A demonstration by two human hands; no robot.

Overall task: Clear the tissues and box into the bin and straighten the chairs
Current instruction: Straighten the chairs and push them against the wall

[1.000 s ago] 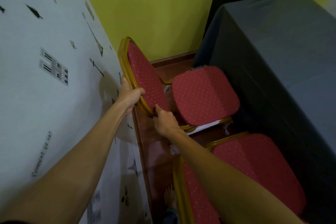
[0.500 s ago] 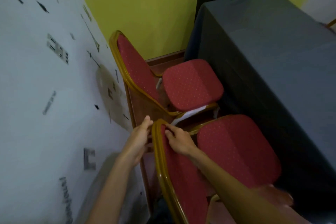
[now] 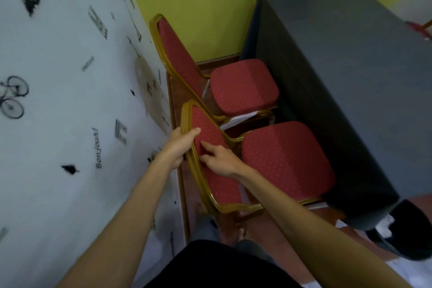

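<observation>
Red-cushioned chair with a gold metal frame (image 3: 287,159), nearer of two, stands directly ahead of both hands, seat against the grey-draped table (image 3: 350,77). Left hand (image 3: 177,147) is curled around the backrest's gold edge, thumb on the red padding. Right hand (image 3: 219,159) rests loosely open on the backrest's front, fingers spread, gripping nothing. Second matching red chair (image 3: 243,86) stands beyond the hands, near the yellow wall (image 3: 198,2).

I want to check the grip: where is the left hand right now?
In the head view, the left hand grips the gold frame of the near chair, on its wall side, across from the right hand.
</observation>
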